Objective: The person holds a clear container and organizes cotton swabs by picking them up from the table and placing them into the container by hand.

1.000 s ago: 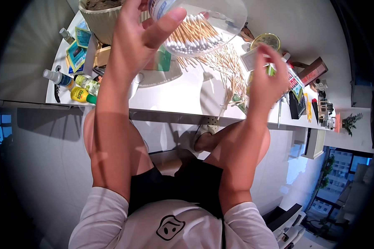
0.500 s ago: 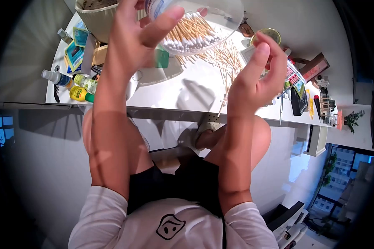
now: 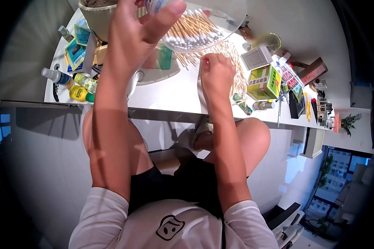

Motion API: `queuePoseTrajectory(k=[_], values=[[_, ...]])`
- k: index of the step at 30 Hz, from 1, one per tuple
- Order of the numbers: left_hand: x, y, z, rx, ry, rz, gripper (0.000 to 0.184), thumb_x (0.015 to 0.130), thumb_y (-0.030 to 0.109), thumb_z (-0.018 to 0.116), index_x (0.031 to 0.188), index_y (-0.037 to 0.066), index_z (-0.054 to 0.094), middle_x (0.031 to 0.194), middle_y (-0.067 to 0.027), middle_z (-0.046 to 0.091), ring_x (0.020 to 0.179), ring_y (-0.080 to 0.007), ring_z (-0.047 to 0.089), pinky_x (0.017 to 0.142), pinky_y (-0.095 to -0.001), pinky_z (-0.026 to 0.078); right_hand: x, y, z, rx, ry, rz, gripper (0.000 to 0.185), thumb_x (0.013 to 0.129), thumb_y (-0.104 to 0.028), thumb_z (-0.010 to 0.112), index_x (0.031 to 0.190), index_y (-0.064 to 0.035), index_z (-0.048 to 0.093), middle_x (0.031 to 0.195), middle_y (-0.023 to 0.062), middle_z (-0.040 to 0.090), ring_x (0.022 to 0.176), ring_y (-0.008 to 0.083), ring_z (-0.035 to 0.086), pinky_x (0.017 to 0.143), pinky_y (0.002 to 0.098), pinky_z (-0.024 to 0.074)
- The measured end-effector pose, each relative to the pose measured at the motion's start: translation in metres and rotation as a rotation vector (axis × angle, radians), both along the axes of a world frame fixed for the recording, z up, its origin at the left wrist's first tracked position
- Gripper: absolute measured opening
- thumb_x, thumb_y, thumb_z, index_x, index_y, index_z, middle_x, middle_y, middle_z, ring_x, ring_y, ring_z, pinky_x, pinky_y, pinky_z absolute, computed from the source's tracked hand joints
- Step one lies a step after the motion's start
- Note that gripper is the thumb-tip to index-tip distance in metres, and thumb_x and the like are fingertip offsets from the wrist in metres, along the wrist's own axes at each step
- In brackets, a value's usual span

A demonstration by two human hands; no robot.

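My left hand is wrapped round a clear round tub, tilted above the table. Inside the tub lies a thick bundle of cotton swabs with white tips and wooden sticks. Below it, many loose cotton swabs are scattered over the white table. My right hand is down at the edge of this loose pile, its fingers curled and pinched together. What its fingertips hold, if anything, is too small to make out.
A planter with soil stands at the back left. Bottles, among them a yellow one, crowd the left side. To the right are a green and yellow box, a white box and small bottles. The table's front edge runs above my knees.
My right hand has moved left and down from the right side to the loose cotton swabs, and its fingers have closed. My left hand still holds the tub in nearly the same place.
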State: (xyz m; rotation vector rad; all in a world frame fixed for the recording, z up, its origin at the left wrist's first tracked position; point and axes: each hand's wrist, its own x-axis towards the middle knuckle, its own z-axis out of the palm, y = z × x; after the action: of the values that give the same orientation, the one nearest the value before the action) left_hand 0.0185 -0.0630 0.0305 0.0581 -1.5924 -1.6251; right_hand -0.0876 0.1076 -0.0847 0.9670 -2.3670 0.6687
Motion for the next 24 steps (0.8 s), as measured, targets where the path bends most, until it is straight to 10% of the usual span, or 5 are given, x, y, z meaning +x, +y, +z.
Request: queuePoseTrajectory(k=[10,15,18,19,24], values=[[0.001,-0.002,-0.001,0.013,0.016,0.004,0.076,0.078,0.040,0.071,0.127,-0.009,0.038,0.119,-0.0161,0.052,0.110,-0.0200,0.051,0.097,-0.0318,0.039,0.000,0.017,0.056,0.062,-0.085,0.034,0.008,0.077,-0.009,0.062,0.085,-0.0088,0.064,0.088,0.0067,0.063,0.078,0.0279,0.056,0.071,0.0381,0.0407],[-0.003,-0.005,-0.009,-0.082,0.098,-0.006,0.076,0.078,0.041,0.070,0.127,-0.009,0.038,0.118,-0.0148,0.052,0.110,-0.0194,0.051,0.097,-0.0313,0.039,-0.030,0.055,0.119,-1.051,-0.183,-0.143,0.030,0.086,-0.025,0.066,0.107,-0.0030,0.063,0.095,0.0056,0.065,0.089,0.0152,0.057,0.080,0.0305,0.0447],[-0.001,-0.001,-0.002,-0.097,0.074,-0.022,0.076,0.079,0.041,0.070,0.127,-0.008,0.038,0.117,-0.0143,0.052,0.109,-0.0192,0.051,0.096,-0.0307,0.039,-0.022,0.058,0.100,-0.583,-0.642,-0.371,0.038,0.086,-0.026,0.067,0.114,-0.0004,0.063,0.102,0.0075,0.066,0.097,0.0168,0.058,0.086,0.0297,0.0443],[0.002,-0.003,-0.002,-0.117,0.059,-0.066,0.076,0.079,0.042,0.070,0.127,-0.008,0.038,0.117,-0.0140,0.052,0.109,-0.0191,0.052,0.096,-0.0303,0.039,-0.035,0.066,0.065,-0.367,-0.513,-0.174,0.032,0.085,-0.029,0.065,0.104,-0.0032,0.067,0.086,0.0098,0.068,0.077,0.0154,0.061,0.072,0.0309,0.0477],[0.006,-0.008,-0.010,-0.200,-0.116,0.102,0.071,0.084,0.045,0.060,0.128,-0.008,0.044,0.110,-0.0126,0.057,0.101,-0.0182,0.055,0.092,-0.0290,0.039,-0.017,0.037,0.031,0.172,-0.361,-0.170,0.015,0.075,-0.017,0.068,0.086,-0.0071,0.070,0.082,0.0106,0.066,0.082,0.0292,0.061,0.076,0.0405,0.0440]])
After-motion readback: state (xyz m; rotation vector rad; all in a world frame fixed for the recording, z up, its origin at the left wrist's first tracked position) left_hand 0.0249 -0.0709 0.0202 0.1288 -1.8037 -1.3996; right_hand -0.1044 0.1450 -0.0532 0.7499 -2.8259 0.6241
